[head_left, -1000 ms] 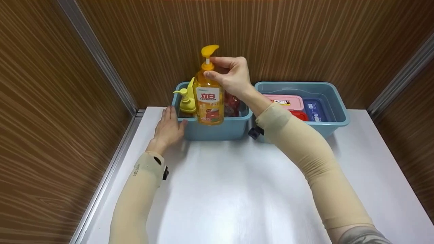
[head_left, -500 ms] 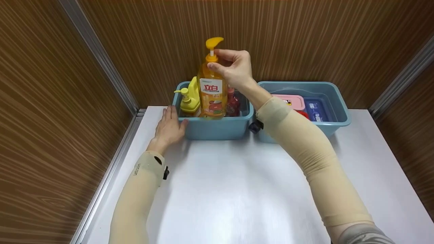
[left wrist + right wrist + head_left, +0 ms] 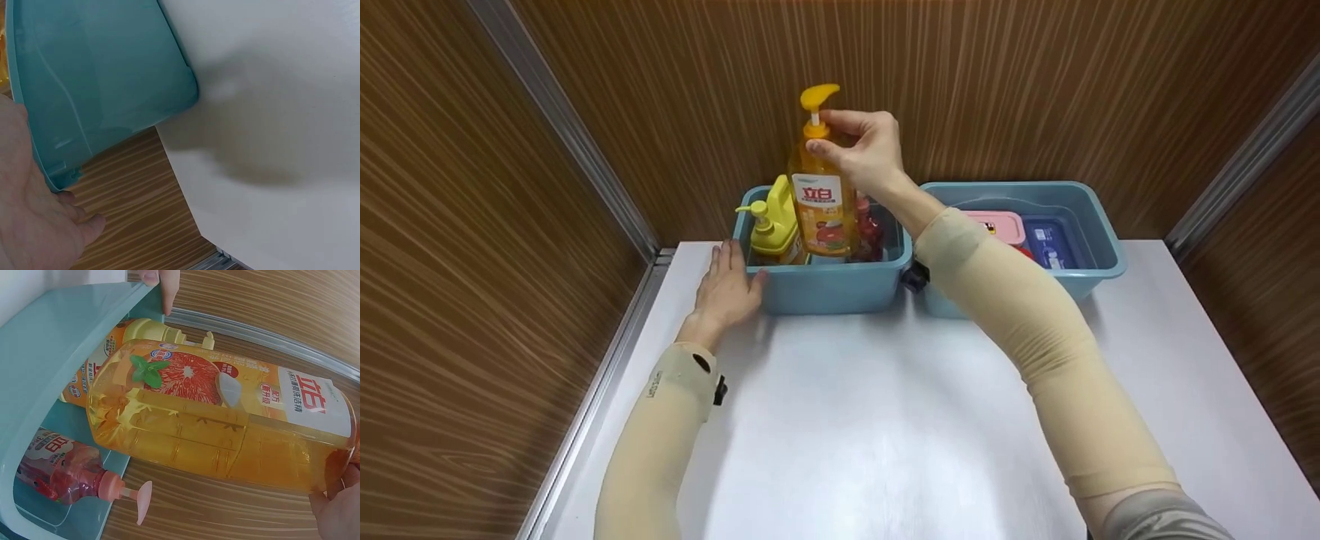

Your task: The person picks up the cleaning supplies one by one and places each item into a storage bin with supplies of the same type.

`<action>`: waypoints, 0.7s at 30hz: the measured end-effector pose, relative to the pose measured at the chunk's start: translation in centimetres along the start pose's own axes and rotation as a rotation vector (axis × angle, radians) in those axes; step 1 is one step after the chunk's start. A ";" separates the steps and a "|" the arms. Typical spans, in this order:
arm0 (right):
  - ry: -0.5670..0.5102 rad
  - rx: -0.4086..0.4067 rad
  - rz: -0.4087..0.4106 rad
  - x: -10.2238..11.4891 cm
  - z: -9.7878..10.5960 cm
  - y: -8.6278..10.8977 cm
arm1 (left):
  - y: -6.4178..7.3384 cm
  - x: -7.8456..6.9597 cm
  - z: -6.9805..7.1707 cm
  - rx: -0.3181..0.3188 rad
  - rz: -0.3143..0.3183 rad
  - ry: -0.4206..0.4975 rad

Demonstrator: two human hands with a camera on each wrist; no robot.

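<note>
In the head view my right hand (image 3: 866,154) pinches the neck of a large orange dish soap pump bottle (image 3: 823,214) with a yellow pump. The bottle hangs upright over the left blue bin (image 3: 832,291), its base just above the front rim. Seen from the right wrist, the bottle's base (image 3: 118,410) is near a yellow pump bottle (image 3: 149,331) and a red pump bottle (image 3: 62,464), both in that bin. My left hand (image 3: 727,289) rests against the bin's left side, fingers extended and thumb at the front rim. The left wrist view shows the hand (image 3: 39,208) touching the bin's corner.
A second blue bin (image 3: 1080,279) stands close on the right. It holds a pink-lidded box (image 3: 1001,225), a dark blue box (image 3: 1051,244) and something red, partly hidden by my right arm. Wood-grain panels (image 3: 997,90) enclose the white table (image 3: 877,420).
The dish soap bottle has risen and moved back, so its base no longer overlaps the bin's front wall. More of the yellow and red bottles shows. My left hand stays at the bin.
</note>
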State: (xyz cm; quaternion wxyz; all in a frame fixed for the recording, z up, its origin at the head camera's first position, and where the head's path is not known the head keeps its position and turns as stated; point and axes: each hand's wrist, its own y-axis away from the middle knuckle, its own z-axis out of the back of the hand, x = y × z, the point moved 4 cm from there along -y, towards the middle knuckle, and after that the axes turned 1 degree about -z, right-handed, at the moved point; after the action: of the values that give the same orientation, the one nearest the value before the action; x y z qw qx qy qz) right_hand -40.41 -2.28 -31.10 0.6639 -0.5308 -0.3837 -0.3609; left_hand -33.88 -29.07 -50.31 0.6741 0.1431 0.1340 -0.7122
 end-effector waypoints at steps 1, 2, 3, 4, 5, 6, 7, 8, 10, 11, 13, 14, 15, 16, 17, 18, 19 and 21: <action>0.002 0.002 -0.005 -0.1 -0.2 0.0 | 0.1 0.1 0.0 0.000 0.002 0.001; 0.003 0.004 -0.007 -0.3 -0.3 0.0 | 0.2 0.3 -0.1 0.001 0.005 0.001; 0.006 0.006 -0.006 -0.4 -0.5 0.0 | 0.4 0.4 -0.1 0.002 0.008 0.002; 0.004 0.009 -0.008 -0.6 -0.7 0.0 | 0.5 0.5 -0.1 0.003 0.010 0.000; 0.003 0.012 -0.011 -0.7 -0.8 0.0 | 0.6 0.6 -0.1 0.003 0.012 -0.002; 0.002 0.015 -0.013 -0.9 -0.9 0.0 | 0.6 0.7 -0.2 0.004 0.014 -0.004; -0.001 0.018 -0.016 -1.0 -1.0 0.0 | 0.7 0.8 -0.2 0.006 0.014 -0.007; -0.003 0.020 -0.018 -1.1 -1.1 0.0 | 0.7 0.9 -0.2 0.006 0.015 -0.009; -0.011 0.021 -0.028 -1.4 -1.2 0.0 | 0.7 0.9 -0.2 0.008 0.016 -0.006; -0.015 0.020 -0.024 -1.4 -1.2 -0.1 | 0.7 0.9 -0.2 0.005 0.015 -0.005; -0.025 0.017 -0.017 -1.6 -1.1 -0.2 | 0.5 0.9 -0.2 0.001 0.011 -0.003; -0.032 0.015 -0.020 -1.7 -1.1 -0.2 | 0.5 0.9 -0.2 -0.001 0.011 -0.001; -0.037 0.014 -0.022 -1.8 -1.1 -0.3 | 0.5 0.9 -0.2 -0.001 0.011 0.002; -0.041 0.013 -0.022 -1.9 -1.1 -0.3 | 0.5 0.9 -0.1 -0.004 0.010 0.001; -0.043 0.013 -0.024 -2.1 -1.1 -0.4 | 0.4 0.9 -0.1 -0.005 0.010 -0.001; -0.042 0.011 -0.031 -2.2 -1.0 -0.4 | 0.5 0.9 -0.1 -0.004 0.012 0.002; -0.039 0.011 -0.033 -2.3 -1.0 -0.5 | 0.5 0.8 0.0 -0.004 0.011 0.003; -0.031 0.010 -0.038 -2.6 -0.9 -0.6 | 0.5 0.7 0.1 -0.006 0.011 0.006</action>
State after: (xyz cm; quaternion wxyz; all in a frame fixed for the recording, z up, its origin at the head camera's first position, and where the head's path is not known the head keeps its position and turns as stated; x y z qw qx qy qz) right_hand -41.94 -3.10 -33.28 0.6536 -0.5257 -0.4055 -0.3633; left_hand -33.44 -29.80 -50.53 0.6780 0.1440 0.1373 -0.7076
